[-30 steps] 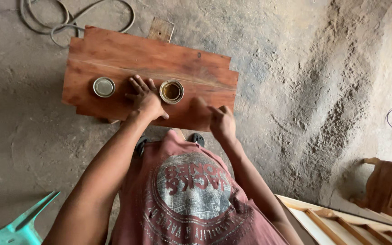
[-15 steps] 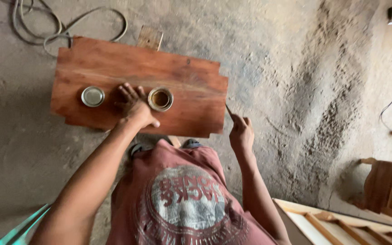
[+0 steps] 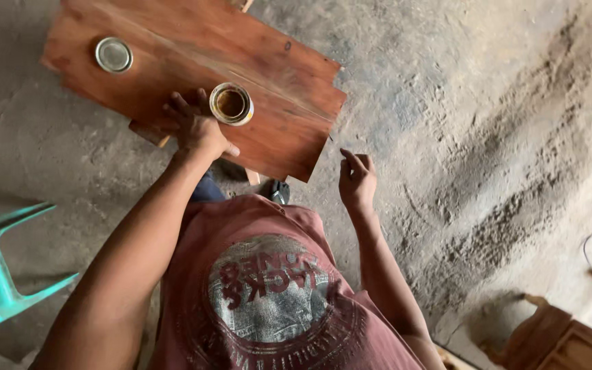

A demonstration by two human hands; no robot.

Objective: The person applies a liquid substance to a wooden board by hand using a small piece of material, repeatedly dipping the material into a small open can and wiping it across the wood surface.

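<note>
Right hand (image 3: pixel 356 179) lifted off board (image 3: pixel 193 75), loose, empty | left hand (image 3: pixel 193 127) flat, ungripping, touching open tin (image 3: pixel 231 103) just right.

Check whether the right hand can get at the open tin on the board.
Probably yes: the right hand hovers off the board's near corner, with bare wood between it and the tin. The left hand sits on the tin's far side.

Left hand (image 3: pixel 196 127) pressed flat, fingers spread, right hand (image 3: pixel 356 179) raised, loosely curled
</note>
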